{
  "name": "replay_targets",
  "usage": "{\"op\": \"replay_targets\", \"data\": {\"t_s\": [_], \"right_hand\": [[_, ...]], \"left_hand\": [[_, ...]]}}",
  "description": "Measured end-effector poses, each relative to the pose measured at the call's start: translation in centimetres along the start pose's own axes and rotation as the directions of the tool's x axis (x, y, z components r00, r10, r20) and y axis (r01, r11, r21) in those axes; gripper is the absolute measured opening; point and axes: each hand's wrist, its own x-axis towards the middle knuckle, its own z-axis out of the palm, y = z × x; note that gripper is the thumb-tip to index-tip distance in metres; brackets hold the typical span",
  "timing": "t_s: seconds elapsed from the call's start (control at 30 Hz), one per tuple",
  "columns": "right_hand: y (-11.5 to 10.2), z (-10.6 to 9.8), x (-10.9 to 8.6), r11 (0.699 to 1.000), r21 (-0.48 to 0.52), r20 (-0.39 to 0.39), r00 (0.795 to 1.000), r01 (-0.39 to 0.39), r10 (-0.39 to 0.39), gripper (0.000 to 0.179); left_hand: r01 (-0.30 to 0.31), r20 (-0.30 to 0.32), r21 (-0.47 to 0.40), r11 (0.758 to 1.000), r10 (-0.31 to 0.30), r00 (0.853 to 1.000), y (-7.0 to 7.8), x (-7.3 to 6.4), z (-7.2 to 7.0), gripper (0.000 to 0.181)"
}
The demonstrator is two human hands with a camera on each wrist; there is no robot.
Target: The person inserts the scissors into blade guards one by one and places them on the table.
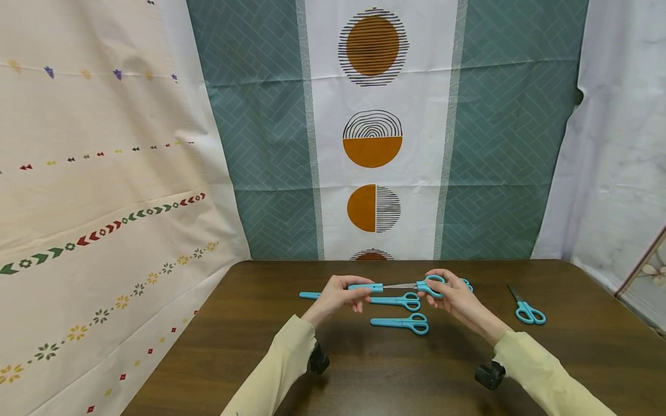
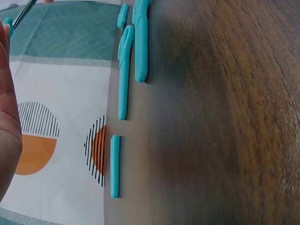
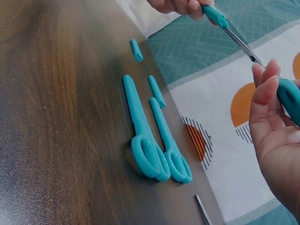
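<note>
In the head view, my left hand (image 1: 338,296) pinches a turquoise scissor cap (image 1: 359,287) between thumb and fingers. My right hand (image 1: 454,297) grips the turquoise handles of a pair of scissors (image 1: 424,285), its blades pointing left. The blade tips are at the cap's mouth; in the right wrist view the blades (image 3: 239,41) line up with the cap (image 3: 214,15), and how far they are inside is unclear. Below the hands lie two capped pairs of scissors, one farther back (image 1: 395,301) and one nearer (image 1: 399,323).
A loose turquoise cap (image 1: 309,295) lies left of my left hand; the right wrist view shows two loose caps, one farther (image 3: 136,50), one nearer (image 3: 158,91). Uncapped scissors (image 1: 526,309) lie at the right. More handles (image 1: 467,284) show partly behind my right hand. Curtains (image 1: 270,219) hang behind the table.
</note>
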Motion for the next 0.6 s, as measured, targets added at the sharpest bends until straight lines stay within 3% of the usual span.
{"op": "replay_targets", "data": {"t_s": [0.47,0.6], "right_hand": [[-0.1,0.1,0.0,1.000,0.015,0.012,1.000,0.011,-0.012,0.026],[0.0,0.3,0.1,1.000,0.015,0.014,1.000,0.003,-0.003,0.024]], "left_hand": [[0.013,0.001,0.013,1.000,-0.013,1.000,-0.1,0.1,0.1,0.024],[0.018,-0.011,0.024,1.000,-0.018,1.000,-1.4,0.6,-0.1,0.025]]}}
